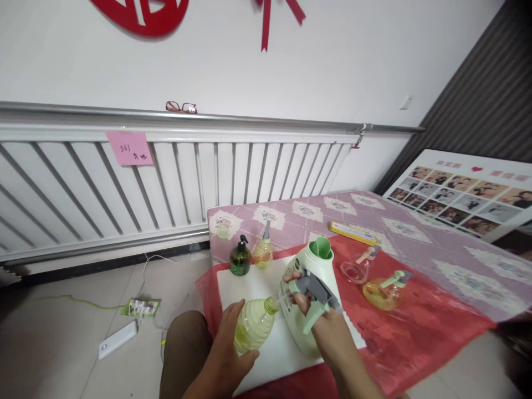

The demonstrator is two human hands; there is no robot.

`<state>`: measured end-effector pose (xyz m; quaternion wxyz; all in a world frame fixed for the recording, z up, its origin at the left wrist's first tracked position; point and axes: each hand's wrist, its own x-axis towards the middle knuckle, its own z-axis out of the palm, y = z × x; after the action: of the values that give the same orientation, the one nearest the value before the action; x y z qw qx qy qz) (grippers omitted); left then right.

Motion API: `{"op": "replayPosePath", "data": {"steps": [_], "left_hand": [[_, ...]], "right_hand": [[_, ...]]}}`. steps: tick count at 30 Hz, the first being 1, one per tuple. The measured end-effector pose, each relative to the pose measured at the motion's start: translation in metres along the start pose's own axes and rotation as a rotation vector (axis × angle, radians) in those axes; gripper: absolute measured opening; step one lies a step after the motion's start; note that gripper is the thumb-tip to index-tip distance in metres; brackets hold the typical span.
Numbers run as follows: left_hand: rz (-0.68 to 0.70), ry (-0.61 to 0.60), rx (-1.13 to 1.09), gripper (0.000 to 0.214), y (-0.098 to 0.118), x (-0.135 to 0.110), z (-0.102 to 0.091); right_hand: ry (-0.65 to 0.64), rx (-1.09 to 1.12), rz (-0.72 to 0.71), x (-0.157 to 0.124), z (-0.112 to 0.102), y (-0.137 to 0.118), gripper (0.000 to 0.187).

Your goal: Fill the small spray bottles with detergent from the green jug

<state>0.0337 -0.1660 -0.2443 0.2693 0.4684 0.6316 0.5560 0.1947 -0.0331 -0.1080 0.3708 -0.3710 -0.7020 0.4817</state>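
Note:
My left hand [233, 338] is wrapped round a clear bottle of pale yellow-green liquid [251, 324], tilted with its open neck toward the right. My right hand [310, 310] grips a grey and green trigger sprayer head [318, 293], its thin tube end at the bottle's mouth. Just behind them a large pale green jug with a green cap [311, 288] stands on a white cloth [249, 285].
A dark green pump bottle [240, 259] and a small yellow spray bottle [263, 249] stand at the cloth's far edge. Two spray bottles, one clear [358, 269] and one amber [384, 291], lie on the red sheet [415, 327]. A yellow flat case [353, 233] lies beyond. A radiator lines the wall.

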Motion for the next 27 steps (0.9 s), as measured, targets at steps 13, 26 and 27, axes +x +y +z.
{"op": "replayPosePath", "data": {"steps": [13,26,27], "left_hand": [[0.071,-0.088,0.186,0.087,0.015,-0.007,0.002],[0.092,-0.106,0.249,0.087,0.047,-0.006,-0.005],[0.097,-0.111,0.252,0.087,0.048,-0.006,-0.006]], "right_hand": [[-0.168,0.067,0.075,-0.035,-0.004,0.030,0.032],[-0.253,0.039,0.093,-0.040,-0.026,0.024,0.034],[-0.264,0.021,0.088,-0.040,-0.027,0.023,0.034]]}}
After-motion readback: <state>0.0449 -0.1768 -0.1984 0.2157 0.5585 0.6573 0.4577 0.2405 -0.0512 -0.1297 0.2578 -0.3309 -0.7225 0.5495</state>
